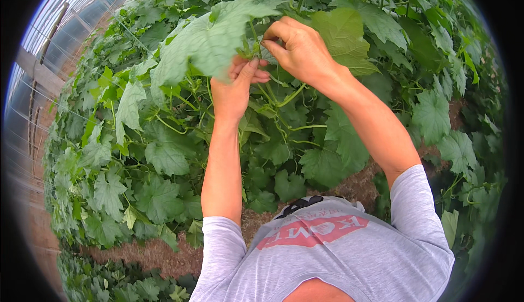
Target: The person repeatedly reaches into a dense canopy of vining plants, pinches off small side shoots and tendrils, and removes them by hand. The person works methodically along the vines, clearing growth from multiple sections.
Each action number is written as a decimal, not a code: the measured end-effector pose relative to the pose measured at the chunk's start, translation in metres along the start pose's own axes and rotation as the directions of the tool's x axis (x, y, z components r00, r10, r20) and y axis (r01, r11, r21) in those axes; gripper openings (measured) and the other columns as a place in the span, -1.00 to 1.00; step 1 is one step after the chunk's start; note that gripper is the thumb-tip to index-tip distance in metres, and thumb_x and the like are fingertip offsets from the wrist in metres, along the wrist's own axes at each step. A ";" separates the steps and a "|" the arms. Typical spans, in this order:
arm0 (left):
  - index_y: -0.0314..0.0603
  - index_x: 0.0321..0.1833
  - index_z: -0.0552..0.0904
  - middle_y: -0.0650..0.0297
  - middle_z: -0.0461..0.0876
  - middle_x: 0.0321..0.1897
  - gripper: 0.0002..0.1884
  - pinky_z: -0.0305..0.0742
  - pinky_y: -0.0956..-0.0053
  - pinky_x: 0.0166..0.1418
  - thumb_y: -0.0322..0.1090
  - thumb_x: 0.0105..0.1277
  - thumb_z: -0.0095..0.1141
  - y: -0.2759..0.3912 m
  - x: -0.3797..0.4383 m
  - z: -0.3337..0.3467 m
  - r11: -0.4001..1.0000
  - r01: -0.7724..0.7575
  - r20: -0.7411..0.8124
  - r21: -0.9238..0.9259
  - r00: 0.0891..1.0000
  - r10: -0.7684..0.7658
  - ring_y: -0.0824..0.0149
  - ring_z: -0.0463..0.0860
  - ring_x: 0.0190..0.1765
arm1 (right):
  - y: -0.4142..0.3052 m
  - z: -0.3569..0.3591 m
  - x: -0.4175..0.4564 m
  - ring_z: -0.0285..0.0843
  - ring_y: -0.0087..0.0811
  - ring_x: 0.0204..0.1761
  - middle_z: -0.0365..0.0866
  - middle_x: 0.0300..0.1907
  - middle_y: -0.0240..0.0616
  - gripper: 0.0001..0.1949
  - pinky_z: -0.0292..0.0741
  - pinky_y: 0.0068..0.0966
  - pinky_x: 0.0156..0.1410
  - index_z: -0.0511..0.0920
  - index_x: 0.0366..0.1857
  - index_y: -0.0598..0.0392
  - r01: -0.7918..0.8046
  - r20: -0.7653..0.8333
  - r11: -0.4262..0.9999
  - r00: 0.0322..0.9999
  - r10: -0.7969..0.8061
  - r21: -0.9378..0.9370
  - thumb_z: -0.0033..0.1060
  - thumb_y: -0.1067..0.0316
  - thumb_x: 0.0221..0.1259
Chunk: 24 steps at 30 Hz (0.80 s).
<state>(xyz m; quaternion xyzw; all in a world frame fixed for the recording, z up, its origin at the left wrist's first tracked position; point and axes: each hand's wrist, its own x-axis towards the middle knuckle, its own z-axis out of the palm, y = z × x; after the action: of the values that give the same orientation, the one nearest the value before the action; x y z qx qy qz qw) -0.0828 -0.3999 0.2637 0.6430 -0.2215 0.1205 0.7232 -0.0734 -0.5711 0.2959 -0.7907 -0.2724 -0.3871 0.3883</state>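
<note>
My left hand (232, 91) reaches up from below, its thumb and fingers closed around a young green vine shoot (249, 51). A large lobed leaf (208, 36) overhangs that hand and hides part of its fingers. Just to the right, my right hand (302, 50) pinches at the same shoot with thumb and forefinger; the thin part between the tips is too small to make out. A yellow-green leaf (342, 40) spreads behind the right wrist. Beneath both hands, pale stems (291, 96) and curling tendrils branch out.
Dense climbing foliage (163, 154) surrounds the hands, with thin strings (131, 36) running through it. Brown soil (143, 257) shows between the rows. At the left, a post (53, 32) and a beam (39, 73) stand by the greenhouse's plastic film wall.
</note>
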 end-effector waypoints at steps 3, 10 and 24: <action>-0.42 -0.06 0.61 0.03 0.73 -0.20 -0.79 0.71 0.44 -0.21 -0.36 0.44 0.14 -0.003 -0.002 -0.004 1.000 0.015 -0.016 -0.019 1.000 -0.015 0.33 0.73 -0.32 | 0.001 0.004 0.009 0.66 0.06 -0.31 0.70 -0.37 -0.02 -0.88 0.57 -0.15 -0.20 0.61 -0.30 0.20 0.046 0.016 0.997 0.999 -0.045 -0.062 0.19 0.38 0.19; -0.38 -0.05 0.63 0.07 0.74 -0.23 -0.79 0.70 0.44 -0.23 -0.33 0.47 0.11 -0.007 0.000 -0.010 0.999 -0.026 -0.011 -0.037 1.000 0.026 0.32 0.74 -0.31 | -0.005 0.017 0.020 0.74 -0.18 -0.29 0.74 -0.33 -0.07 -0.82 0.60 -0.35 -0.13 0.69 -0.21 0.17 -0.289 0.054 0.916 0.957 0.286 0.278 0.27 0.32 0.19; -0.41 -0.05 0.63 0.04 0.74 -0.22 -0.77 0.70 0.44 -0.20 -0.33 0.45 0.13 0.001 -0.004 -0.008 1.000 0.011 0.012 -0.027 1.000 -0.011 0.33 0.74 -0.32 | -0.001 0.023 0.031 0.53 -0.60 -0.42 0.70 -0.43 -0.34 -0.80 0.49 -0.56 -0.29 0.70 -0.23 0.26 -0.245 0.157 0.801 0.969 0.190 0.545 0.32 0.34 0.22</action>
<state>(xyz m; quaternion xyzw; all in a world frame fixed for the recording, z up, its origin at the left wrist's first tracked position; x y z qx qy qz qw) -0.0850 -0.3912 0.2619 0.6349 -0.2241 0.1097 0.7312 -0.0479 -0.5474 0.3121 -0.6852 -0.2995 -0.2048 0.6316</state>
